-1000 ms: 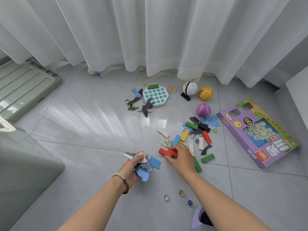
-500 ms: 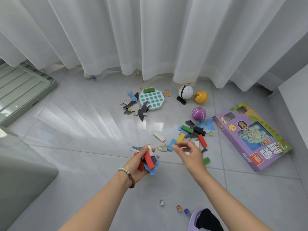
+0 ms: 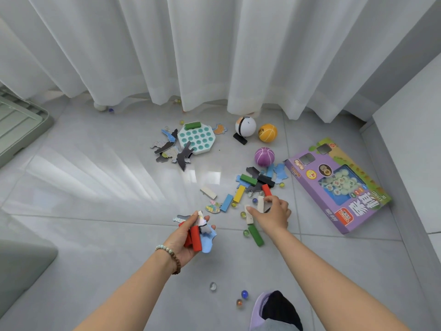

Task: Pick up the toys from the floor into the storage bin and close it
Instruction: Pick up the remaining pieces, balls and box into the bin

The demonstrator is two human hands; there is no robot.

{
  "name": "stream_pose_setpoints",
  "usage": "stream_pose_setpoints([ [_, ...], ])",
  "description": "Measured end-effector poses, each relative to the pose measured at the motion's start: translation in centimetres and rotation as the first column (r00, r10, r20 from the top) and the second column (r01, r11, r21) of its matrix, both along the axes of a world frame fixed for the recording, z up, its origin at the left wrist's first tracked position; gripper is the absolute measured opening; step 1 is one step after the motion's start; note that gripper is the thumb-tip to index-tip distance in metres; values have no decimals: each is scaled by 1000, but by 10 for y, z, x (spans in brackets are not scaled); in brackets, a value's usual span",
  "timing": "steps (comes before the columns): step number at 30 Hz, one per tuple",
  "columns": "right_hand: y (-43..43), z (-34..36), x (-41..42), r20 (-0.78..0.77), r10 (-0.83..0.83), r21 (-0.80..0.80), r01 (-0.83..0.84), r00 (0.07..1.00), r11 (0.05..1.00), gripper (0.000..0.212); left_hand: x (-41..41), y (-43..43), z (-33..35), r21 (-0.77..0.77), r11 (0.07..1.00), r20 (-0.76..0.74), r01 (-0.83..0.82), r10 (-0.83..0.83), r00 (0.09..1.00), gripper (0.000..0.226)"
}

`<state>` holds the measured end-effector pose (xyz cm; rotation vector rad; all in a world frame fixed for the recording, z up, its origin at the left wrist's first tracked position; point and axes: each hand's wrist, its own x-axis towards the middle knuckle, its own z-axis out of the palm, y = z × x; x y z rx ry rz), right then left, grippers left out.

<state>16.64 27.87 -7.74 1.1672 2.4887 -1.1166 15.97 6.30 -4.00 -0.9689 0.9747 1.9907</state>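
Note:
My left hand holds a bunch of toys palm-up: red blocks, a white block and blue puzzle pieces. My right hand is down on the floor among scattered blocks, its fingers curled round white blocks. A green block lies just below it. Yellow, blue, green, black and red blocks lie beyond. The grey storage bin shows at the lower left edge, its lid lying at the far left.
A teal pop toy with puzzle pieces, a white ball, an orange ball and a purple ball lie near the white curtain. A purple game box lies right. Marbles sit by my slippered foot.
My right hand placed a red block into my left hand, then went back down to the floor and closed on white blocks. My left hand stayed roughly in place.

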Motion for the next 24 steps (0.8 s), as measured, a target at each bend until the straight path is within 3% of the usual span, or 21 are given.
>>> stream_pose_setpoints([
  [5, -7, -5, -1, 103, 55, 171, -72, 993, 983, 54, 0, -1, -2, -3, 1000, 10, 0, 0, 1000, 18],
  [8, -5, -6, 4, 95, 48, 200, -66, 994, 978, 40, 1, -3, -3, 18, 1000, 26, -11, 11, 1000, 18],
  [17, -4, -7, 8, 22, 2, 244, -8, 1000, 970, 33, 1, -8, -7, 28, 1000, 46, 11, -12, 999, 23],
  [19, -6, 2, 12, -92, -90, 71, 96, 992, 993, 32, 0, -8, -7, 21, 1000, 37, 21, -22, 999, 26],
  [20, -8, 12, 14, -154, -165, -118, 147, 974, 982, 30, 0, -7, -6, 20, 1000, 35, 25, -25, 999, 27],
  [21, -11, 25, 15, -197, -261, -374, 173, 945, 911, 27, -1, -6, -5, 15, 1000, 32, 27, -27, 999, 26],
  [23, -14, 53, 20, -196, -443, -821, 100, 875, 562, 24, -2, -4, -5, 11, 1000, 31, 24, -24, 999, 24],
  [24, -13, 63, 23, -177, -487, -926, 23, 855, 377, 28, -2, -4, -5, 15, 1000, 34, 22, -23, 999, 25],
])
